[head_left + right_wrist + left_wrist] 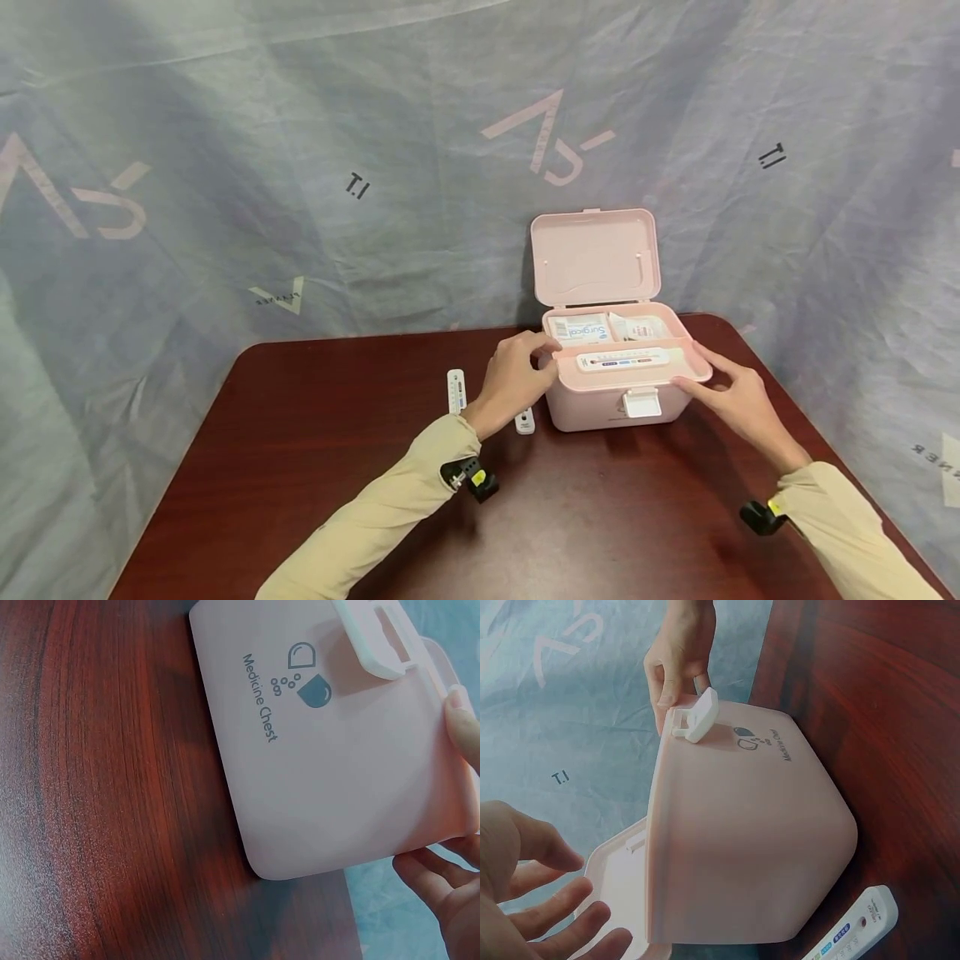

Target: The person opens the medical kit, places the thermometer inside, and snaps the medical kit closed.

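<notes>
White therm. [456, 389] on tbl [300, 417]; L hand [517, 375] by chest's L rim, fingers apart, loosely bent, contact unclear; 2nd therm. [525, 423] below; pink med. chest [581, 408] on tbl, lid [596, 258] up, 3rd therm. [622, 360] in front tray [681, 367]; R hand [742, 408] grips R front corner, thumb on rim.

A grey printed cloth [360, 108] hangs behind a glossy reddish-brown table [315, 433].

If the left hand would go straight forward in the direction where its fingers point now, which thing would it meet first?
Most likely the left side of the pink box, near its rim. The left hand is very close there; whether the fingertips already touch is unclear.
</notes>
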{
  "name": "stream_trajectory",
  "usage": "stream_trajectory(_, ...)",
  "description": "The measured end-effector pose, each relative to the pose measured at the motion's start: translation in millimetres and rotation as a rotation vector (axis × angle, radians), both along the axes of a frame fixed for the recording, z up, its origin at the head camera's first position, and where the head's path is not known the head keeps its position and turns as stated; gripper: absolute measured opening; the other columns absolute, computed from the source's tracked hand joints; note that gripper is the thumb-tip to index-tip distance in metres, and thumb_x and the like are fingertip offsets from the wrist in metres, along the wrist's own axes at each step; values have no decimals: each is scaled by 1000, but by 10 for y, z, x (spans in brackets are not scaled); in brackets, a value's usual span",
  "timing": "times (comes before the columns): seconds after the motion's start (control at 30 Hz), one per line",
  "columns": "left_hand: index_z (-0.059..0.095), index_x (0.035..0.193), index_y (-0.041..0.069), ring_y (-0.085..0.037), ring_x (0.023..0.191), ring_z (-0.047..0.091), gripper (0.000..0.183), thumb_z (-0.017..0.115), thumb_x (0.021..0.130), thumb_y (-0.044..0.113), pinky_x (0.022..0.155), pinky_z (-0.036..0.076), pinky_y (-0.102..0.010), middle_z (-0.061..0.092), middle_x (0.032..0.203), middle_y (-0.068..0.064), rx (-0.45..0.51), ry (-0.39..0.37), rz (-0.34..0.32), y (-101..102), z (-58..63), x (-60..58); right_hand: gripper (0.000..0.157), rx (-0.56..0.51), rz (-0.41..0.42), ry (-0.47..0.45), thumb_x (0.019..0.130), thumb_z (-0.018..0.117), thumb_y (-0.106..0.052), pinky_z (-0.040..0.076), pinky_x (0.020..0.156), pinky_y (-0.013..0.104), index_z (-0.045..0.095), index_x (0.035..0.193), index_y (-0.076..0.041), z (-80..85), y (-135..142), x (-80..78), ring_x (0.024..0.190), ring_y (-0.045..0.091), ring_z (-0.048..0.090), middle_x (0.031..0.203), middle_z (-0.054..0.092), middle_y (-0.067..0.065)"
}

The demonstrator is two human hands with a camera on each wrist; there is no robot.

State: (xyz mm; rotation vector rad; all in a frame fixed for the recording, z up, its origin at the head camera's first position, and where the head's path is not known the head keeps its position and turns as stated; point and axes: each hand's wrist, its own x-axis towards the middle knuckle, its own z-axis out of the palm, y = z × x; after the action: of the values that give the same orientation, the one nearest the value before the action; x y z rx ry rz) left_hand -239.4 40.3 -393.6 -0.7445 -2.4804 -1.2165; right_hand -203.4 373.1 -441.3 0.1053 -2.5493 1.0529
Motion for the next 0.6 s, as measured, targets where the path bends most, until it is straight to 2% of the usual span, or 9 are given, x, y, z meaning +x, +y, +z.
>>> stream_trajectory(0.27,72,99,15,-11,87,58,19,63,82,12,68,47,-28,65,93,4,48,28,56,-128,-21,110,72,-10,0,-16,79,76,-33,36,49,19,44,142,-18,8,-27,7,72,11,43,124,57,21)
stream_trajectory(0.4,72,99,16,-15,89,59,19,64,81,11,70,47,-29,64,92,6,67,30,76,-158,-32,157,73,-6,-9,-11,79,77,-33,38,51,16,44,142,-18,11,-8,1,77,15,45,128,55,22)
stream_trajectory(0.6,72,98,18,-10,85,58,22,66,79,9,68,47,-26,64,92,7,83,56,113,-229,-74,216,72,3,-19,-3,78,77,-33,36,51,17,45,141,-17,2,-2,-15,79,19,44,130,53,22)
